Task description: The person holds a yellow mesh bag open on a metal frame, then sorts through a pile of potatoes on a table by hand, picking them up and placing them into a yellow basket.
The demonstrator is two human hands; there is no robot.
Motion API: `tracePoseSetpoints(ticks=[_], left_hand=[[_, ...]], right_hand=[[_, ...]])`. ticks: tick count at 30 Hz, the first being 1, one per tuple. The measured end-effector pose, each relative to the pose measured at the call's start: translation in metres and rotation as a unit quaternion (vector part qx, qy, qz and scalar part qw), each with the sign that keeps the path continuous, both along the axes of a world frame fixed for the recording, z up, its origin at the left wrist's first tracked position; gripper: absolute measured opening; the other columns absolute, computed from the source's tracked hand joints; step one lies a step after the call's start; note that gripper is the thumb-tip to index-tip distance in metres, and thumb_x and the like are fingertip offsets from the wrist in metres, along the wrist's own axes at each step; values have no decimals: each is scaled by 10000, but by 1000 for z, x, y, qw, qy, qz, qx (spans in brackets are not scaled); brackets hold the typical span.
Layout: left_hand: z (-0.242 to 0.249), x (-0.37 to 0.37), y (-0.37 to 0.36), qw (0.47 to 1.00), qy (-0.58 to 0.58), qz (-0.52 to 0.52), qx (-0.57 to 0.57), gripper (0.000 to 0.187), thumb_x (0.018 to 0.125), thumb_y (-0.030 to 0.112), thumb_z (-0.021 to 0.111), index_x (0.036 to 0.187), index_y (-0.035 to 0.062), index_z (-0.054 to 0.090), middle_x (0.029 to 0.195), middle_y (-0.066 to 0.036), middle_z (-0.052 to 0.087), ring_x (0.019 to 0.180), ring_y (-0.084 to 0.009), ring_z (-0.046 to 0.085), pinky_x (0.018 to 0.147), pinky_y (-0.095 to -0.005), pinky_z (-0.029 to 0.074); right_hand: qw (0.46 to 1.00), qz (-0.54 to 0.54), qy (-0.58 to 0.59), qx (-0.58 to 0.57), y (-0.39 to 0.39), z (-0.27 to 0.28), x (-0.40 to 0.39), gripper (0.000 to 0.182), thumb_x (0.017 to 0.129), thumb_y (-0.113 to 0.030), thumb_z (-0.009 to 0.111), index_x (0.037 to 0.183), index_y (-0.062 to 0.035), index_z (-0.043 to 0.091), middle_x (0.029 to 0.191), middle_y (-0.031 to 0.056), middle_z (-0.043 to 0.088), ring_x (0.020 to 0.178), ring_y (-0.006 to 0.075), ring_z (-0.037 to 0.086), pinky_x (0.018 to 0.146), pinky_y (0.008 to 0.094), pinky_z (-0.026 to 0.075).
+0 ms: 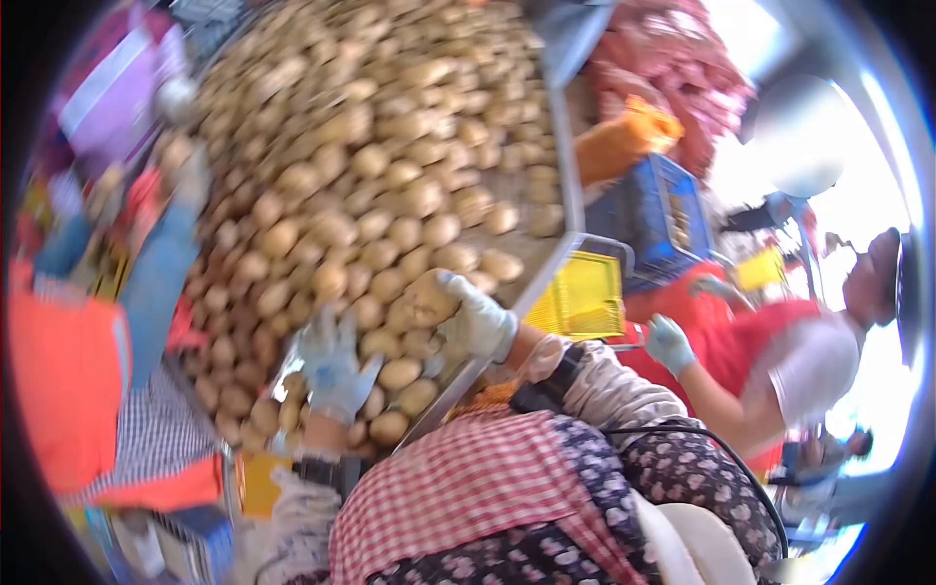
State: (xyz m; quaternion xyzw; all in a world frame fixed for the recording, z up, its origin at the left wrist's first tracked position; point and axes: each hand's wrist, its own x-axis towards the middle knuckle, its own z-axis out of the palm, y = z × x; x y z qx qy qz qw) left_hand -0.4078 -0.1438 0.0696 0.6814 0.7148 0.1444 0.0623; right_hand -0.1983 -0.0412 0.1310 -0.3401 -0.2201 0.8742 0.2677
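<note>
A large heap of potatoes (336,229) lies on a metal-edged sorting table in front of me. My left hand (333,369), in a pale glove, rests with fingers spread on the near potatoes. To the right, my gloved right hand (480,320) is closed round a large potato (427,300), just above the pile beside the table's metal rim (466,382). Several loose potatoes, among them one potato (398,374), lie between my two hands. Motion blurs parts of the picture.
A yellow crate (582,295) and a blue crate (673,210) stand right of the table. A co-worker in a red apron (721,341) is close on the right; another in an orange garment (68,375) works at the left. Pink mesh sacks (673,58) are piled behind.
</note>
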Motion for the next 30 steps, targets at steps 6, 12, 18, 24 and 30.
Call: tracePoseSetpoints(ticks=[6, 12, 18, 24, 30], left_hand=[[-21, 1, -13, 995, 74, 63, 12, 637, 812, 385, 609, 1373, 117, 468, 1466, -205, 336, 1346, -424, 280, 1136, -548, 160], [-22, 6, -9, 994, 82, 67, 9, 631, 807, 315, 603, 1381, 100, 455, 1446, -215, 353, 1337, -417, 290, 1140, -546, 151], [-1, 13, -5, 995, 30, 83, 51, 593, 785, 378, 594, 1255, 30, 494, 1368, -270, 405, 1241, -465, 371, 1085, -579, 225], [20, 50, 63, 986, 75, 104, 103, 626, 836, 414, 566, 1354, 78, 462, 1449, -228, 330, 1302, -494, 276, 1093, -607, 177], [-22, 53, 73, 982, 132, 122, 52, 555, 936, 405, 447, 1385, 78, 443, 1545, -144, 225, 1402, -467, 77, 1141, -582, 58]], right_hand=[[992, 23, -123, -16, 12, -14, 116, 470, 929, -529, 468, 913, -80, 603, 822, 85, 639, 645, 176, 577, 558, 319, 467], [996, -78, 26, -30, -9, 29, 190, 368, 937, -461, 492, 933, -106, 589, 797, 41, 595, 695, 177, 578, 631, 321, 479], [944, -316, 83, -46, -21, -42, 308, 358, 843, -534, 605, 889, -179, 603, 727, -21, 581, 685, 133, 560, 552, 271, 434], [879, -465, 25, 99, -39, -93, 376, 282, 908, -449, 550, 774, -202, 531, 750, -21, 545, 765, 152, 535, 711, 329, 462], [947, -269, -157, -75, -84, -89, 383, 266, 950, -393, 498, 859, -143, 494, 742, 40, 471, 703, 190, 498, 685, 352, 481]])
